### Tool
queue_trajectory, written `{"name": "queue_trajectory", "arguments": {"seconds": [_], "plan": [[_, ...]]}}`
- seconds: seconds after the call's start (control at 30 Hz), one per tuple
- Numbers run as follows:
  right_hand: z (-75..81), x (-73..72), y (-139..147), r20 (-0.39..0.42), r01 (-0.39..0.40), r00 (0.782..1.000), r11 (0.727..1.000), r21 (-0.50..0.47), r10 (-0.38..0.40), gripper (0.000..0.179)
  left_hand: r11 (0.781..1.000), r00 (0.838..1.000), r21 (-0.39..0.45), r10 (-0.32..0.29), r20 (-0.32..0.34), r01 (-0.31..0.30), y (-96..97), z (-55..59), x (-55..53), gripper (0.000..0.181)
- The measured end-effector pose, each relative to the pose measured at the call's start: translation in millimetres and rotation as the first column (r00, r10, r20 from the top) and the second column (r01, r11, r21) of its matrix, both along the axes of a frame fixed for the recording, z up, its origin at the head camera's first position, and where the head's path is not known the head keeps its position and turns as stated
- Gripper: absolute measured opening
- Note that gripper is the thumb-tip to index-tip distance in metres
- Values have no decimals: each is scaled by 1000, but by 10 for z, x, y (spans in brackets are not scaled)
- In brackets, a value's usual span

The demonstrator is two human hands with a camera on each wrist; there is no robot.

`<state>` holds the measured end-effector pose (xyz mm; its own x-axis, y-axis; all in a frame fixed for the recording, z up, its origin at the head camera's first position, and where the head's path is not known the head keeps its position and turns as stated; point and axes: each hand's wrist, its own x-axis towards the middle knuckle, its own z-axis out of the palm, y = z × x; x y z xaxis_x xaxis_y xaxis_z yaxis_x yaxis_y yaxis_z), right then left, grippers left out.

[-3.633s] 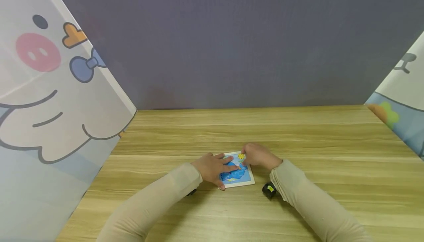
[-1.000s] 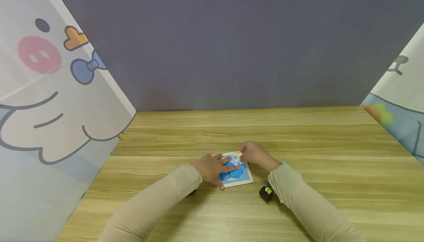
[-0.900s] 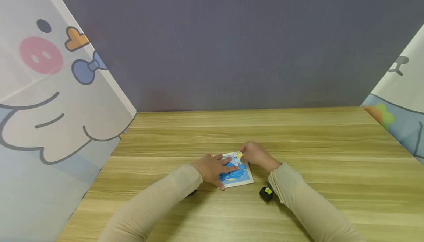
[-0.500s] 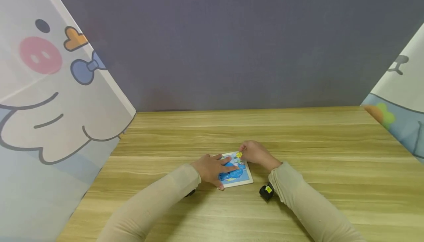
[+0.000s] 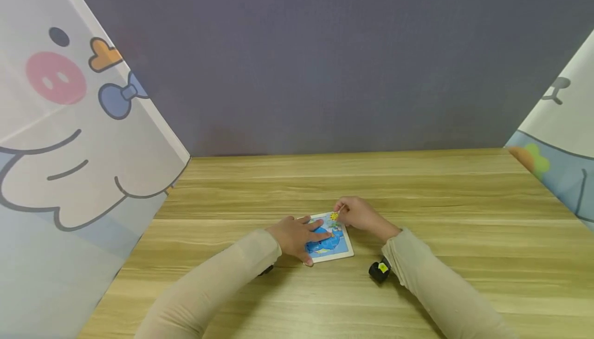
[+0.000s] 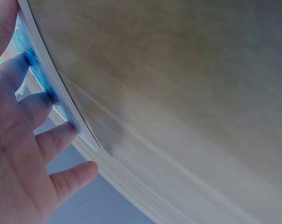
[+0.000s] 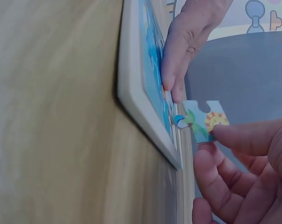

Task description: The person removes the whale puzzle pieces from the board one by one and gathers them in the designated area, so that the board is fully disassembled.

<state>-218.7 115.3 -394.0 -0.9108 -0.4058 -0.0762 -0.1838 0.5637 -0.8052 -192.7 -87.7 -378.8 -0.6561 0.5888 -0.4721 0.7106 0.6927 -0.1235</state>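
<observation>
A jigsaw puzzle (image 5: 341, 248) with a blue picture in a white frame lies on the table. My left hand (image 5: 295, 236) rests on its left part, fingers spread and straight, pressing on the picture. In the left wrist view the left fingers (image 6: 61, 140) reach across the frame's edge. My right hand (image 5: 359, 213) pinches a puzzle piece (image 7: 201, 123) between thumb and fingers, over the puzzle's far right corner. That piece shows a yellow sun and green leaves, with a blue-tipped knob; in the right wrist view it is lifted above the frame.
The wooden table (image 5: 260, 184) stretches around the puzzle. A grey wall (image 5: 343, 60) stands at the back, with printed cartoon panels (image 5: 93, 148) to the sides. A black wrist camera (image 5: 379, 271) hangs below the right sleeve.
My right hand, which was at the puzzle's corner, now holds the sun piece raised out of the puzzle. My left hand has stayed on the puzzle.
</observation>
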Motion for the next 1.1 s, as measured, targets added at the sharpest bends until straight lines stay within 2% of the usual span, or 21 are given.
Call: {"name": "queue_trajectory", "arguments": {"seconds": [0.3, 0.7, 0.97, 1.1], "plan": [[-98, -42, 155, 50, 23, 999, 992, -123, -17, 15, 1000, 1000, 9, -3, 9, 3, -8, 9, 20, 82], [-93, -41, 346, 100, 117, 989, 987, -114, -105, 18, 999, 998, 50, -9, 59, 6, -18, 3, 9, 82], [-55, -10, 575, 232, 172, 963, 973, -153, -134, 24, 995, 994, 96, -34, 107, 24, -34, -13, 13, 82], [-18, 32, 711, 261, 182, 955, 973, -146, -139, 26, 990, 987, 138, -50, 153, 28, -50, -18, 30, 80]]}}
